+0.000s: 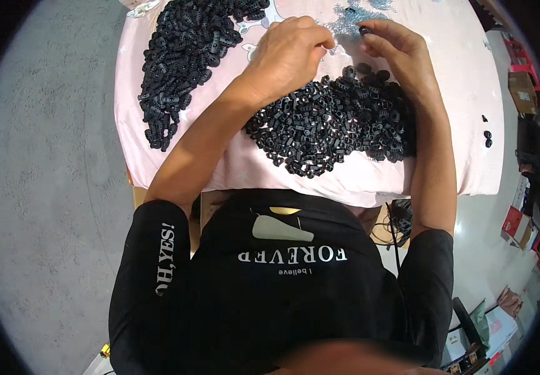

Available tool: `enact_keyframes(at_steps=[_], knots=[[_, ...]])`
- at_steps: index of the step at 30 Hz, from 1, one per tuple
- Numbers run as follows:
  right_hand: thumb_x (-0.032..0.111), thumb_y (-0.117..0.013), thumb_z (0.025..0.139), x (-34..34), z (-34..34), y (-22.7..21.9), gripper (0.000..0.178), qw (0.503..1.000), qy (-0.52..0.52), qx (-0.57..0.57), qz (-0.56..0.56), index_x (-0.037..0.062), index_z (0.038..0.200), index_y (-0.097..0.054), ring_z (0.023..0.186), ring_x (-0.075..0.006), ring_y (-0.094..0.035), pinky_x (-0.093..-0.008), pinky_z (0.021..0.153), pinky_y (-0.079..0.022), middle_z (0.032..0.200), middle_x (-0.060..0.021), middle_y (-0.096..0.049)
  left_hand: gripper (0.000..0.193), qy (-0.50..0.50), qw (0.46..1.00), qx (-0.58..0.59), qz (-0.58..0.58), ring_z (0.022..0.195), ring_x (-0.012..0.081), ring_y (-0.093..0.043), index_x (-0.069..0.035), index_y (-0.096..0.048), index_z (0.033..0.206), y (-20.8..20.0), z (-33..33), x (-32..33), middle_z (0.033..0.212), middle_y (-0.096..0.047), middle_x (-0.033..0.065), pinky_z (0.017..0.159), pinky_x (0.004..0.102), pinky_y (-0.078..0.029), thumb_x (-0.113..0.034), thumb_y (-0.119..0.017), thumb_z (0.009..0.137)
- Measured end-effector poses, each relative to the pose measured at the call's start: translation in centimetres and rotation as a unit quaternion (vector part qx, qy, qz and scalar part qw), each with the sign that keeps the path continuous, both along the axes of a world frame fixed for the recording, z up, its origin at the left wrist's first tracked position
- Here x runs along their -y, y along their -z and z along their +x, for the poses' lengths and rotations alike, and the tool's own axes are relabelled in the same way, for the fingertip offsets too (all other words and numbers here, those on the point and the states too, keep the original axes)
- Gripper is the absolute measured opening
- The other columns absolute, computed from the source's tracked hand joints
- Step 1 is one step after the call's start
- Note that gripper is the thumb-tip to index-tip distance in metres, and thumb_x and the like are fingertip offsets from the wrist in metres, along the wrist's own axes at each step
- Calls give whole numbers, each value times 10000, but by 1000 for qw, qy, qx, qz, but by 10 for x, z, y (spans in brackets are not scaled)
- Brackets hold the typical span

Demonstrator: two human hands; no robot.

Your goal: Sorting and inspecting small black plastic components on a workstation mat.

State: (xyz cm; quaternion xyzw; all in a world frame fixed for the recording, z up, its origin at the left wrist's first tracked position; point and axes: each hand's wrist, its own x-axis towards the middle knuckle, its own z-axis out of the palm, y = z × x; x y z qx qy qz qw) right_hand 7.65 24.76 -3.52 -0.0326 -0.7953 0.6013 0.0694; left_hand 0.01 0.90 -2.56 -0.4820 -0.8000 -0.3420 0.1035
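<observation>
My right hand [400,51] pinches a small round black plastic piece [364,30] between thumb and finger. My left hand [290,51] is beside it with its fingers curled and the tips closed together; whatever they hold is too small to make out. Scattered just beyond both hands are tiny silvery pieces [347,24], like little springs. Below the hands, between my forearms, spreads a heap of small black plastic parts [314,128]. Its right side holds rounder black pieces [379,115], some close under my right hand.
A long heap of black ribbed plastic pieces [185,56] covers the table's left side. The pink patterned cloth [464,75] drapes the table. A few loose black pieces [487,139] lie near its right edge. Boxes [522,92] and other items stand on the floor at right.
</observation>
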Motion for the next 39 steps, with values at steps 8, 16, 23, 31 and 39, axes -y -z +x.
enact_keyframes(at_steps=[8,16,23,31,39], knots=[[101,-637,1006,4,-2,-4,273,999,-29,-11,23,2,1254,-693,901,-111,-658,-260,845,-544,1025,-41,-718,82,21,998,-15,-50,899,326,-665,-42,-706,932,3,-6,-6,906,-684,112,802,432,-521,-70,-679,861],[86,-611,1021,9,1,-3,265,999,-32,-16,26,5,1260,-691,920,-109,-663,-263,858,-553,1051,-41,-718,60,21,998,12,-50,878,335,-662,-38,-682,912,2,-4,-1,890,-672,124,796,428,-520,-71,-681,862],[86,-598,1029,8,1,-10,262,998,-54,14,-5,4,1258,-697,909,-93,-649,-249,852,-549,1040,-41,-712,65,32,998,5,-56,874,333,-659,-33,-674,927,7,-8,0,891,-667,130,790,428,-515,-69,-667,873],[81,-607,1023,11,5,-14,230,998,-34,37,-47,-24,1219,-664,922,-109,-683,-257,847,-558,997,-45,-706,73,-18,981,194,-13,750,127,-625,-23,-649,966,-4,-11,3,863,-672,65,676,278,-493,-95,-650,955],[82,-616,1017,12,4,-15,186,993,-71,55,-79,-8,1176,-649,937,-123,-701,-246,866,-552,1007,-62,-717,106,47,943,309,115,797,84,-634,0,-661,1036,2,-10,-5,879,-692,37,712,251,-526,-51,-668,943]])
